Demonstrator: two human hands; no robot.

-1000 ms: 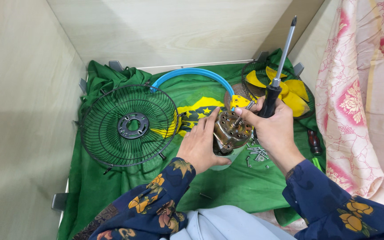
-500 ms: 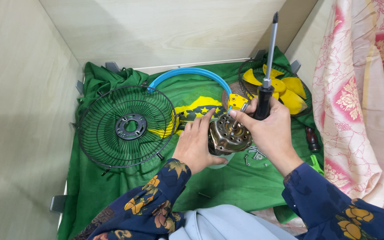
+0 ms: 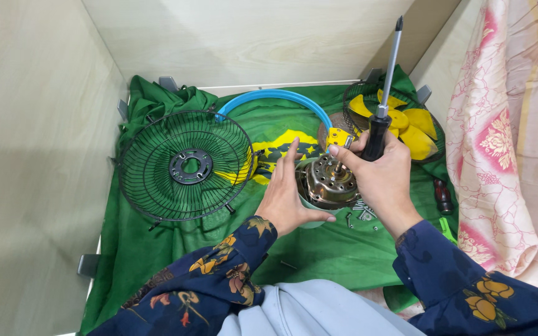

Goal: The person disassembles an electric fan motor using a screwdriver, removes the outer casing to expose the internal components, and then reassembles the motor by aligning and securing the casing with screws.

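My left hand [image 3: 289, 194] cups the side of a round metal fan motor [image 3: 326, 180] that sits on the green cloth [image 3: 175, 249], thumb under it and fingers up along its left side. My right hand [image 3: 381, 177] grips the black handle of a screwdriver [image 3: 382, 102], whose shaft points up and away; the same hand rests against the motor's right side. A small yellow part [image 3: 339, 137] shows just behind the motor.
A dark wire fan guard [image 3: 185, 165] lies to the left. A blue ring [image 3: 272, 98] curves behind. A yellow fan blade [image 3: 409, 127] sits in a second guard at the back right. Loose screws [image 3: 359, 218] and another tool's dark red handle [image 3: 443, 196] lie at the right, beside a floral curtain [image 3: 512, 143].
Both hands and the motor have shifted slightly. The screwdriver shaft has swung a little closer to upright. My left fingers have straightened up along the motor's side.
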